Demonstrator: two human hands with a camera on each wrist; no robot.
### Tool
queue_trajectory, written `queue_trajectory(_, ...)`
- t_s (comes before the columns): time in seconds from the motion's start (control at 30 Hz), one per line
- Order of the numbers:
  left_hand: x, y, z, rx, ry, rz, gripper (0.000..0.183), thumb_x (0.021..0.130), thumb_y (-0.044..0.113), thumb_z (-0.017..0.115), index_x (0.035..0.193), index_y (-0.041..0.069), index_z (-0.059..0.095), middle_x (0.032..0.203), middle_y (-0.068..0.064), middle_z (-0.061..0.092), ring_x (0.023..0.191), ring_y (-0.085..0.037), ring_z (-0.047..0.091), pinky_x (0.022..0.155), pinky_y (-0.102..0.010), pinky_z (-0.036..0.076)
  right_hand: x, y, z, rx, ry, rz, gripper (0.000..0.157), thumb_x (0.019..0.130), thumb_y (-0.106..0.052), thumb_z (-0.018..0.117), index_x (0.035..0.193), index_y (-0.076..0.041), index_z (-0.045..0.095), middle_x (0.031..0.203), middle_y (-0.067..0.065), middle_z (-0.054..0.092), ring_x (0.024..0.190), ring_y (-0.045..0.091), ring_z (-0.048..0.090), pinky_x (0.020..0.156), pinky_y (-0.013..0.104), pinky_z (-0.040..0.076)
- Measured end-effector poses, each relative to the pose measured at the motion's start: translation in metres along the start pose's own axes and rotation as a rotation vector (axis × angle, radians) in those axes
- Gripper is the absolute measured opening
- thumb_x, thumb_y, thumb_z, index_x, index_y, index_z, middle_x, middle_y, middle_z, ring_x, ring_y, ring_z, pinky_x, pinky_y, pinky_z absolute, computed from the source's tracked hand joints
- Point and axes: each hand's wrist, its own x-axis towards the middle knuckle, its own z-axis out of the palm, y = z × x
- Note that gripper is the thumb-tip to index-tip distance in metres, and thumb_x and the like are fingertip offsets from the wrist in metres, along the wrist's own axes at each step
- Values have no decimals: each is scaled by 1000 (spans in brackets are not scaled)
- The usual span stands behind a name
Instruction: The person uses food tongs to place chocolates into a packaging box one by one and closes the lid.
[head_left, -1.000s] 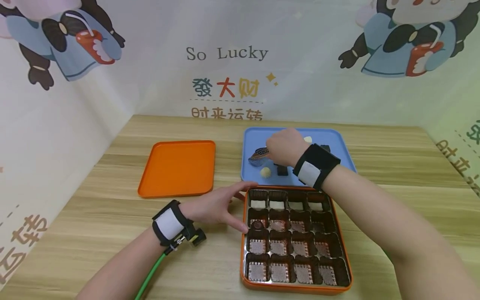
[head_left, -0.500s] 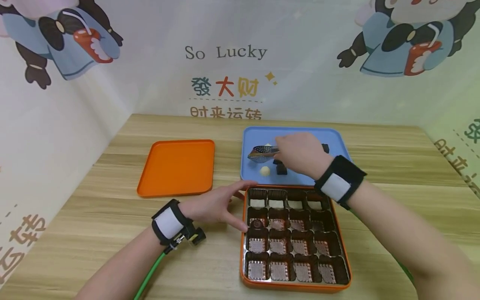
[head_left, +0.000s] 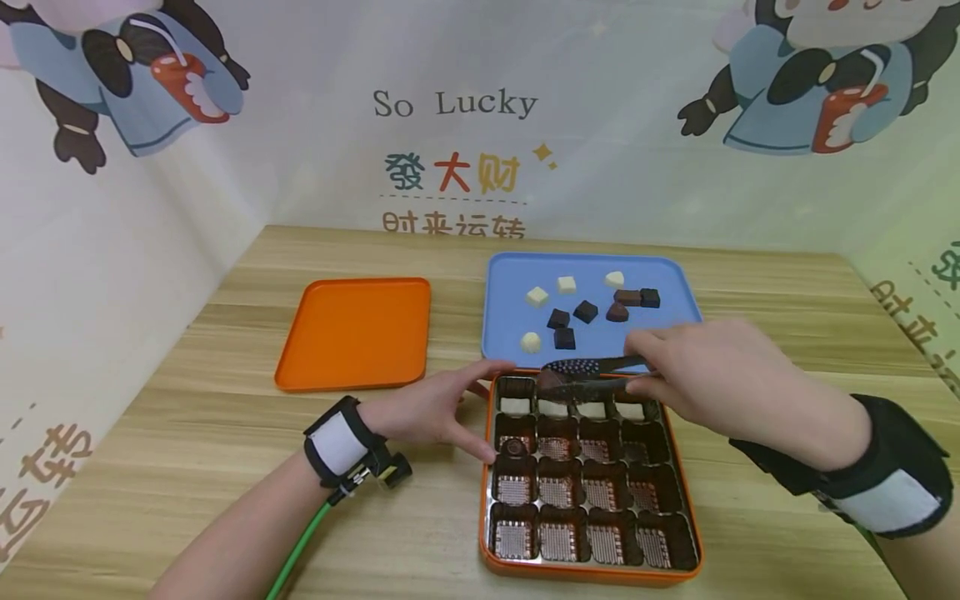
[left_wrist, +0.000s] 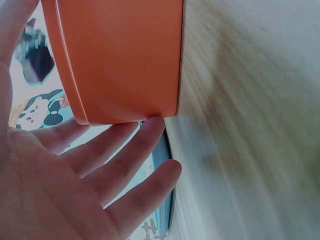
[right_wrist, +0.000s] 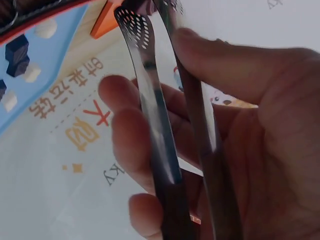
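Observation:
My right hand grips metal tongs with perforated tips, its fingers and thumb around both arms in the right wrist view. Between the tips is a brown chocolate, above the back row of the orange box. That box has a dark divided insert. White chocolates sit in its back row, and a round dark chocolate lies in the leftmost compartment of the second row. My left hand rests against the box's left side, fingers spread; in the left wrist view, straight fingertips touch its corner.
Behind the box lies a blue tray with several white chocolates and dark chocolates scattered on it. An orange tray stands at the back left. A printed curtain closes off the table's far edge.
My right hand has drawn back from the blue tray toward the box, bringing the tongs and the brown chocolate over the back row. My left hand has stayed put.

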Motion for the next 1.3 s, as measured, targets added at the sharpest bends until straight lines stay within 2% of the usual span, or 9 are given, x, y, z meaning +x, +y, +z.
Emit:
queue_trajectory(0.13,1,0,0,12,4,8,101,63,47,76,144,25,19,143,7,27,116,-11,40,93,-31,35,-8,-6,1,25,-75,-44,25,82,-38,63,81,-20,46,63,-17,39,48,1,34,39,24,29)
queue_trajectory(0.37,1,-1,0,11,-5,17,101,63,48,75,144,25,19,143,10,26,116,-11,41,97,-32,31,-2,-22,6,-94,-151,-103,24,81,-36,64,85,-18,50,63,-12,41,53,8,40,43,25,34)
queue_trajectory(0.53,1,0,0,9,-9,6,101,64,47,76,144,25,19,144,9,26,116,-11,41,98,-34,30,7,-36,6,-192,-162,-131,23,80,-32,66,82,-15,51,63,-8,44,51,9,38,39,24,30)
queue_trajectory(0.7,1,0,0,-11,-11,4,101,64,46,76,144,25,19,143,10,26,116,-11,41,98,-35,30,17,-50,4,-286,-178,-141,15,76,-15,69,78,-13,54,60,-5,42,49,10,34,39,24,30)
queue_trajectory(0.8,1,-1,0,-16,-7,12,101,64,46,76,144,25,19,143,11,26,115,-11,41,97,-35,31,26,-60,7,-368,-173,-169,20,74,-15,69,67,-14,50,53,-5,37,46,8,33,38,23,31)
queue_trajectory(0.9,1,-2,0,-16,-4,23,101,64,45,76,144,23,20,143,10,26,115,-11,42,98,-34,30,33,-68,12,-437,-147,-203,32,74,-14,68,56,-19,42,48,-7,27,44,6,26,39,22,22)
queue_trajectory(1.03,1,-4,2,-14,-2,30,100,64,45,76,144,24,20,143,10,27,114,-10,42,98,-35,30,38,-75,18,-490,-125,-234,39,76,-13,64,49,-22,38,45,-9,21,44,5,20,44,25,11)
queue_trajectory(1.2,2,-4,1,-22,-7,31,101,64,45,76,144,24,19,143,11,27,115,-11,42,98,-35,30,41,-76,10,-495,-173,-233,32,74,-17,69,52,-21,45,46,-7,32,43,6,31,41,21,25)
queue_trajectory(1.3,2,-3,0,-31,-12,24,101,64,45,76,144,24,19,143,10,26,116,-12,41,97,-35,31,40,-72,3,-430,-161,-220,31,70,-15,71,54,-21,45,48,-7,34,44,7,35,43,22,33)
